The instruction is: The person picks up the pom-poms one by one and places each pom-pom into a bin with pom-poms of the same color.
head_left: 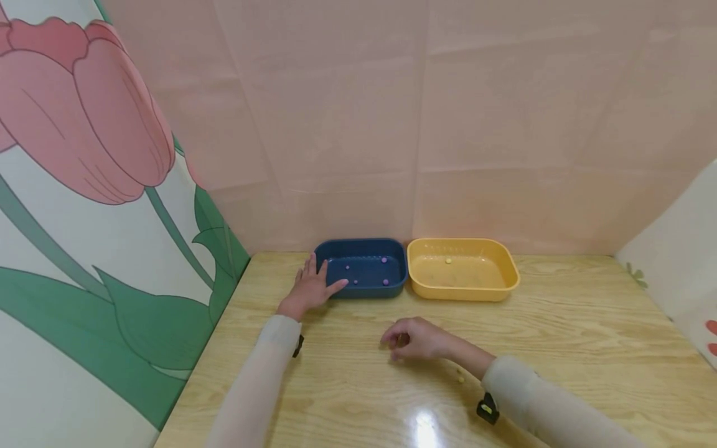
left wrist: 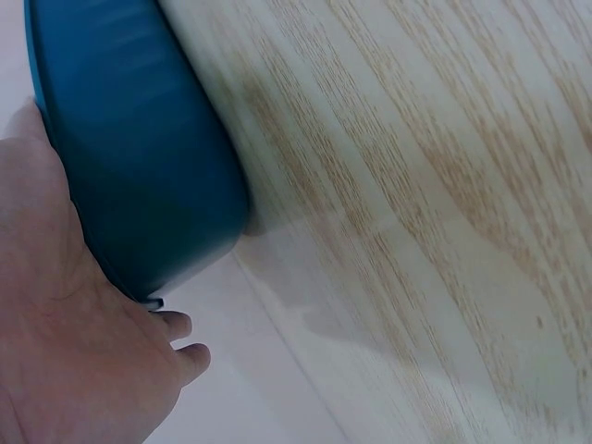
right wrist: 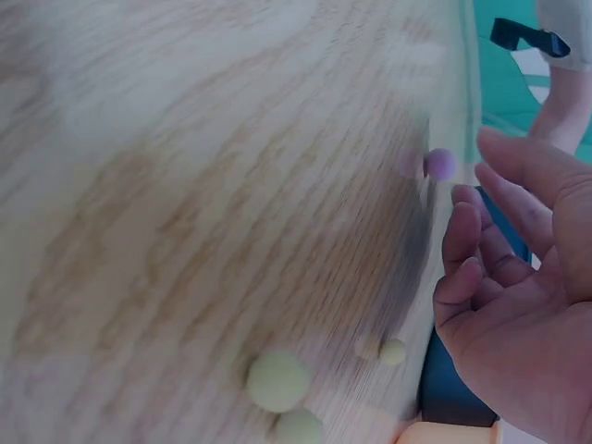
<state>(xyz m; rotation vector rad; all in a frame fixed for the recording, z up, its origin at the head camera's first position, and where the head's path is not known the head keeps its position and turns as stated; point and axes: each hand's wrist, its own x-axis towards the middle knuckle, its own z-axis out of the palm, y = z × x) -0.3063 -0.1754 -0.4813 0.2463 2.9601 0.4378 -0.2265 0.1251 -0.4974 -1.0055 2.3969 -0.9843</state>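
In trays (head_left: 364,292), head view only: balls (head_left: 385,282)

The right hand (right wrist: 532,287), fingers (right wrist: 462,236) bent, is near a purple ball (right wrist: 441,165); three yellowish balls (right wrist: 279,380) rest on the table (right wrist: 185,250).

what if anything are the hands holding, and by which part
Nothing is visibly held. The left hand lies spread against the left end of the blue tray; the right hand appears just clear of the purple ball.
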